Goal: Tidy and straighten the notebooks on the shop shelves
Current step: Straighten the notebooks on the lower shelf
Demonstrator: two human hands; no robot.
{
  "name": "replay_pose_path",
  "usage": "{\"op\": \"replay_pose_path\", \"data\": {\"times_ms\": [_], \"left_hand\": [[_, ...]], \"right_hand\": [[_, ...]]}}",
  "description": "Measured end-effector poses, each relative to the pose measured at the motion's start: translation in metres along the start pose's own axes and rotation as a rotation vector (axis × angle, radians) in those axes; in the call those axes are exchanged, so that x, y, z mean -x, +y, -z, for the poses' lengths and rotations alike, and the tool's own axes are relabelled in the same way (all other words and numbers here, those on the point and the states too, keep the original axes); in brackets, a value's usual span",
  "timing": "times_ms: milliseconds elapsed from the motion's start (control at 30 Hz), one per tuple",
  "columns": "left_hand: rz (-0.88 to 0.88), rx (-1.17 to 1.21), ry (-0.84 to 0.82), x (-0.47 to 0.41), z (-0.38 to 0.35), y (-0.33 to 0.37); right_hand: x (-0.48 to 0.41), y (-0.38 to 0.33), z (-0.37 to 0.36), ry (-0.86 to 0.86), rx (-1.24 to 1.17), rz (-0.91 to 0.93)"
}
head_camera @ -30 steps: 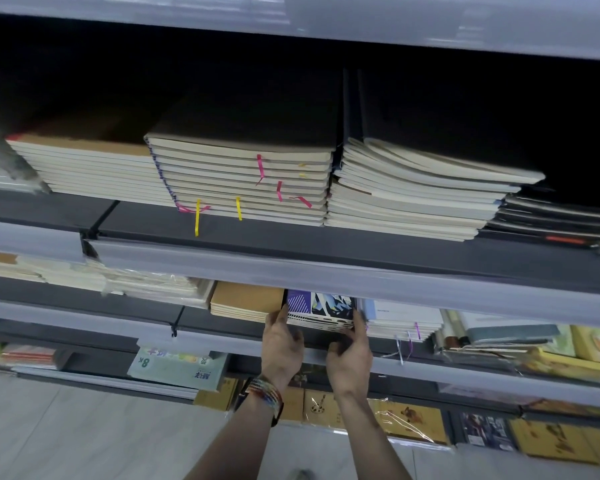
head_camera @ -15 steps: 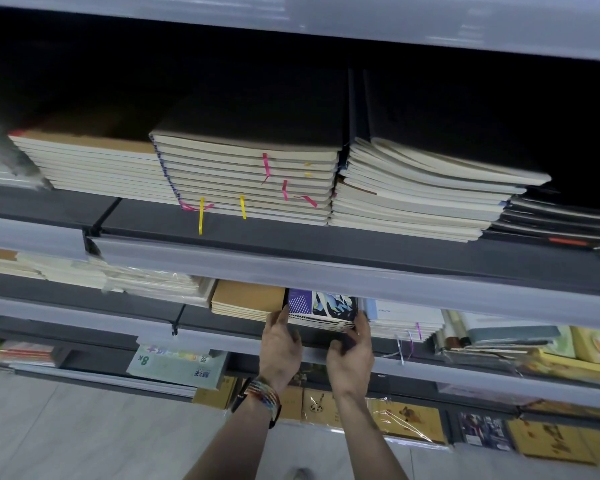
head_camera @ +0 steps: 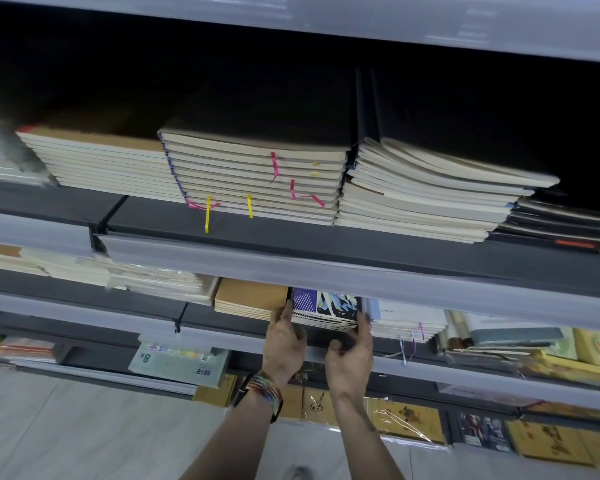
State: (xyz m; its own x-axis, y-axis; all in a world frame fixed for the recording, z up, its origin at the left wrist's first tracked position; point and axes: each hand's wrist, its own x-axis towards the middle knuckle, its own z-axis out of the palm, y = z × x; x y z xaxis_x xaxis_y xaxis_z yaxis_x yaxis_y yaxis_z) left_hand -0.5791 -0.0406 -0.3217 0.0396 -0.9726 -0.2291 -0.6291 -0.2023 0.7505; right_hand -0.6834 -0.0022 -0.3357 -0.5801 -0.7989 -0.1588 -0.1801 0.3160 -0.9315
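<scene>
My left hand (head_camera: 284,344) and right hand (head_camera: 350,355) clasp the stack of purple notebooks (head_camera: 326,308) by its two sides. The fingers curl against the edges and the thumbs sit at the front. The stack lies on the middle shelf (head_camera: 229,322), close between a brown pile (head_camera: 250,297) and a white pile (head_camera: 409,317).

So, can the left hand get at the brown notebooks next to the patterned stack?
Probably yes. The left hand sits at the left edge of the patterned stack, right beside the brown notebooks, whose front faces it uncovered; nothing lies between.
</scene>
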Motion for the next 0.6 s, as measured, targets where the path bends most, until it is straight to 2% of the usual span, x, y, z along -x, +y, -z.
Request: {"op": "replay_pose_path", "data": {"times_ms": [133,300,600], "left_hand": [[0.099,0.108,0.049,0.0010,-0.0025,-0.0075],[0.130,0.105,0.055,0.0023,-0.0050,-0.0086],[0.062,0.119,0.085,0.0031,-0.0012,-0.0073]], "right_hand": [[-0.0002,-0.0018,0.0012,0.029,0.008,0.019],[-0.0026,-0.0023,0.0026,0.033,0.003,-0.021],[-0.0050,-0.0015,0.0044,0.017,-0.060,-0.185]]}}
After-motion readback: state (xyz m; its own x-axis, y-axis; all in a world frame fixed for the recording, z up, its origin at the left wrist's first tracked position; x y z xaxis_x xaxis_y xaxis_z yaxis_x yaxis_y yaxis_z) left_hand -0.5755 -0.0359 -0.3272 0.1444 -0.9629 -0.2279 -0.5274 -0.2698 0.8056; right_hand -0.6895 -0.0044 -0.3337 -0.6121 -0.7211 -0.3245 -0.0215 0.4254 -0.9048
